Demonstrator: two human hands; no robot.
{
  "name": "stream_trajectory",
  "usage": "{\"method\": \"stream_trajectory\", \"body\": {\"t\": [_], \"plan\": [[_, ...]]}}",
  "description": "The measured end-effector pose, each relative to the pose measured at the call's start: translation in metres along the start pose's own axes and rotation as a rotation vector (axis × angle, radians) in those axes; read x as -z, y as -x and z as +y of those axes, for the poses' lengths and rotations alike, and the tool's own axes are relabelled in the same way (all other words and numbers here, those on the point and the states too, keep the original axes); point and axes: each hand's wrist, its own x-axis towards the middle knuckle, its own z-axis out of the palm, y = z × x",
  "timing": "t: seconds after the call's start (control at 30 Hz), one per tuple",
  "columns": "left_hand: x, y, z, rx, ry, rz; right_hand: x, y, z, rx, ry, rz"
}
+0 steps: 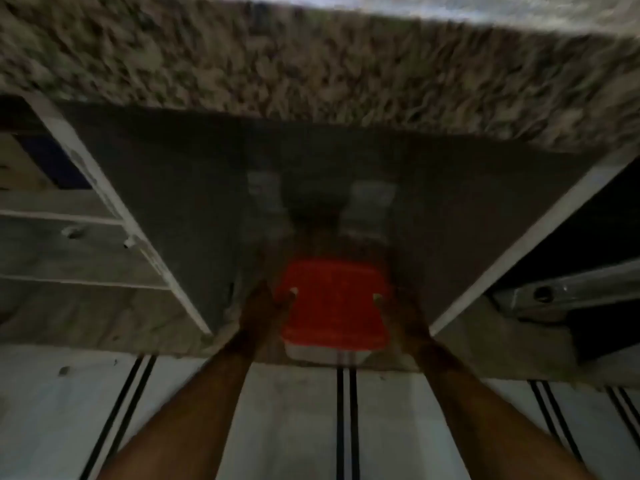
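A container with a red lid [334, 303] and a pale body sits at the front of a dark, open cabinet floor [194, 209] under a speckled stone counter. My left hand [261, 308] holds its left side with the thumb on the lid. On the opposite side my right hand [405, 313] holds it the same way. The picture is dark and blurred, so the fingers beyond the thumbs are hard to make out.
Two pale containers [370, 206] stand deeper inside the cabinet. The granite counter [311, 71] overhangs above. An open white cabinet door [114, 206] stands at the left, another white door edge [519, 244] at the right. White floor tiles with black stripes [346, 424] lie below.
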Motion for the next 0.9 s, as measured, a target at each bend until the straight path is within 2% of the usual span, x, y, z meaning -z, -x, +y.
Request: {"method": "stream_trajectory", "body": {"t": [0.07,0.13,0.23,0.33,0.47,0.67,0.8,0.9], "plan": [[-0.023,-0.020,-0.016,0.077,0.028,0.011,-0.012,-0.021,0.019,0.056,0.025,0.021],[-0.042,-0.042,-0.029,0.144,0.138,-0.092,-0.020,-0.046,0.037,0.066,-0.003,0.031],[-0.066,-0.058,-0.049,0.123,0.245,-0.207,-0.031,-0.072,0.063,0.037,-0.047,0.046],[-0.077,-0.067,-0.062,0.076,0.200,-0.122,-0.038,-0.087,0.076,0.016,-0.042,0.078],[-0.077,-0.061,-0.063,0.106,0.125,-0.038,-0.033,-0.078,0.070,0.045,-0.073,0.052],[-0.013,0.010,-0.012,0.063,0.154,0.015,0.000,0.002,0.017,0.037,-0.123,0.036],[0.053,0.069,0.043,0.196,0.151,0.039,0.034,0.075,-0.044,-0.031,-0.110,0.107],[0.114,0.126,0.089,0.196,0.156,0.097,0.068,0.144,-0.094,-0.039,-0.096,0.158]]}}
